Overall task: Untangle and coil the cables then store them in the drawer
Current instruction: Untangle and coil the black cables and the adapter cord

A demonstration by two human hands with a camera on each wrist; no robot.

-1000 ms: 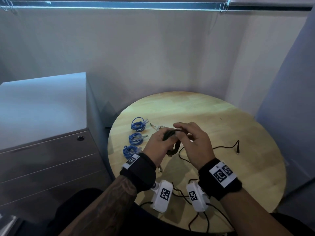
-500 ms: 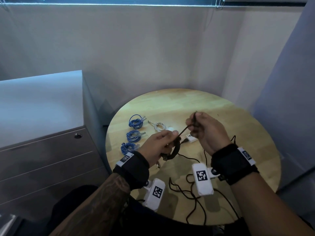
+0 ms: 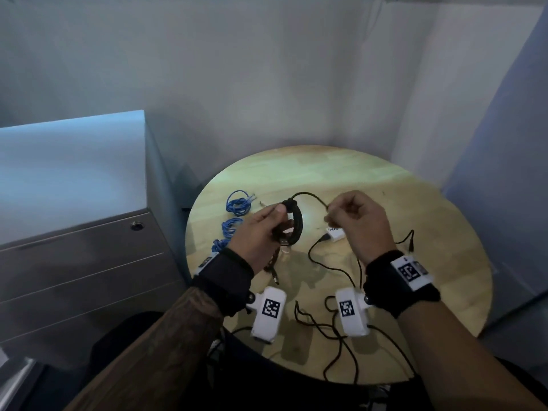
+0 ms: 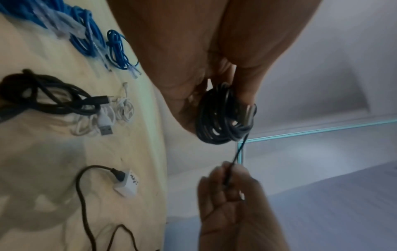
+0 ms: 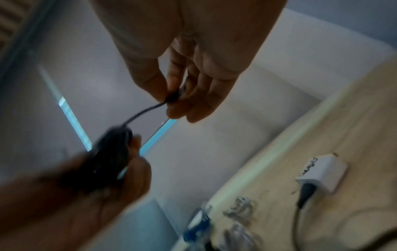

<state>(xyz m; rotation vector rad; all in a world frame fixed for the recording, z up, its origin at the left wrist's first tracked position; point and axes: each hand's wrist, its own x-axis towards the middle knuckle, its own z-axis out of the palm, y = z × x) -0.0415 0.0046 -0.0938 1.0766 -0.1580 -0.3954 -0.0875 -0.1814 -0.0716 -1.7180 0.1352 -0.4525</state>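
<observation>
My left hand [image 3: 261, 229] grips a black cable coil [image 3: 295, 223] above the round wooden table [image 3: 385, 197]; the left wrist view shows the coil [image 4: 223, 117] between thumb and fingers. A short free end arcs from the coil to my right hand [image 3: 353, 218], which pinches the end [image 5: 174, 98] between thumb and fingers. Three blue cable bundles [image 3: 237, 203] lie at the table's left edge. A white coiled cable [image 4: 103, 118] and another black cable [image 4: 43, 95] lie beside them. The grey drawer cabinet [image 3: 89, 262] stands to the left, its drawers closed.
A white charger block [image 3: 336, 234] with a black cable plugged in lies mid-table, its cord [image 3: 326, 262] trailing toward me. Another black cable end [image 3: 410, 241] lies at the right. Walls close in behind and to the right of the table.
My right hand pulled the cable's free end up and away from the coil, then moved right and level with my left hand. The coil stayed in my left hand, raised slightly.
</observation>
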